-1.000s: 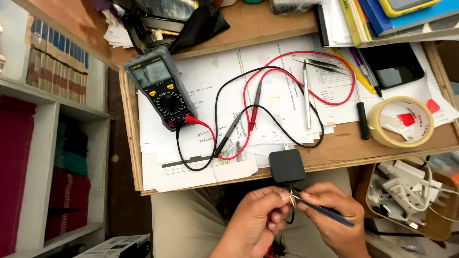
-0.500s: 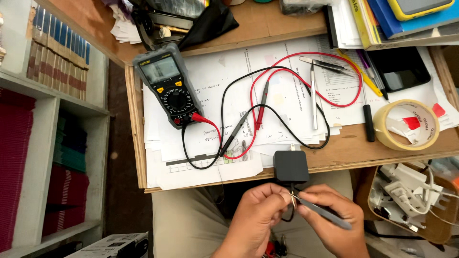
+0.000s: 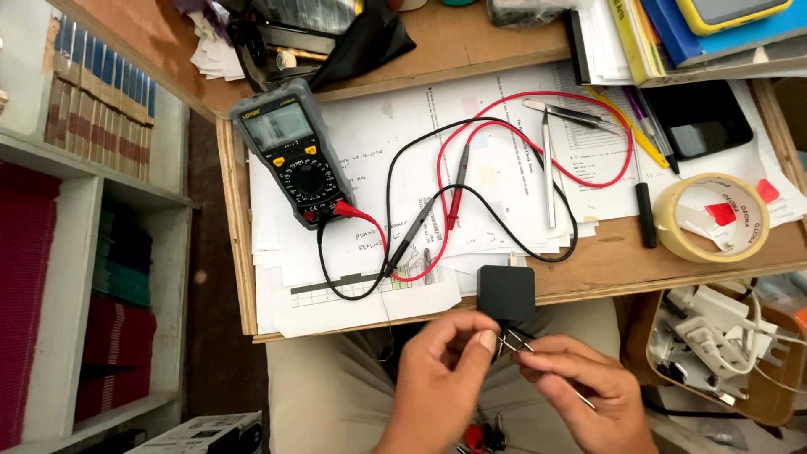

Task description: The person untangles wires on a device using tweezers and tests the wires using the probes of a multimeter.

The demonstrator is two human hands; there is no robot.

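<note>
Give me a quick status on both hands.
Left hand pinches the black adapter's prongs. Right hand holds a thin metal tool there. Nothing in the way.

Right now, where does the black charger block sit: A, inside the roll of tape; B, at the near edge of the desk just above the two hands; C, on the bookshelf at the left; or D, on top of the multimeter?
B: the black charger block lies at the near edge of the desk, just above the left hand and right hand.
</note>
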